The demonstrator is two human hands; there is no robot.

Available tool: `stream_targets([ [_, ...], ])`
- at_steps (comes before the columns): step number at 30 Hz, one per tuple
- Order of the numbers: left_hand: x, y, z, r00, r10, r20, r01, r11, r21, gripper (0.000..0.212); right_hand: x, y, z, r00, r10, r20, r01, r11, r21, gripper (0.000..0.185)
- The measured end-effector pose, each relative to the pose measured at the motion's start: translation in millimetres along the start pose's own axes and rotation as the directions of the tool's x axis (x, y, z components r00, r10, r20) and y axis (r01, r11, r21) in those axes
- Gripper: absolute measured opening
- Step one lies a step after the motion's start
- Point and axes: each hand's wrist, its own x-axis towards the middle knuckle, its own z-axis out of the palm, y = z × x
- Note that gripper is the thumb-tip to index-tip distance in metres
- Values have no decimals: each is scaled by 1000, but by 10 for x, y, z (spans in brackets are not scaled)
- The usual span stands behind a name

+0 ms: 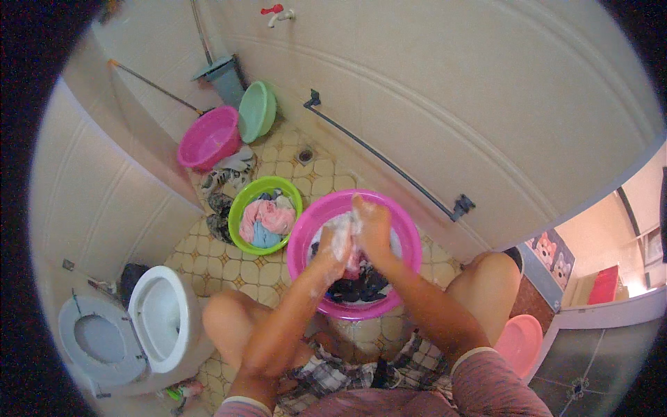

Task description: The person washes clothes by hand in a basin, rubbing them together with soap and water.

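A bright pink plastic basin (297,232) stands before me between my knees. It holds suds and dark wet clothes (359,286). My left hand (336,245) and my right hand (372,221) are close together over the basin, both coated in white lather. A pinkish wet cloth (353,265) hangs between them, gripped by both hands and largely hidden by them and the foam. Left of this basin is a lime green basin (233,224) with a pink garment (271,216) and a light blue garment (266,237) in it.
Dark and patterned clothes (221,206) lie on the tiled floor near another pink basin (211,140) and a mint basin (258,112). A toilet (182,313) stands at left. Along the wall run a dark rail (380,156) and a red-handled tap (281,15). A floor drain (304,156) lies ahead.
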Motion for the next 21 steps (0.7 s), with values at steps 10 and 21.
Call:
stream_targets([
  [10,68,-83,-73,999,49,-18,-45,982,182,26,7,-84,1,981,193,-8,-188,961,203,47],
  [21,154,-81,-168,999,-14,-41,1,952,-306,25,-308,-246,156,991,-135,-8,132,980,-147,42],
])
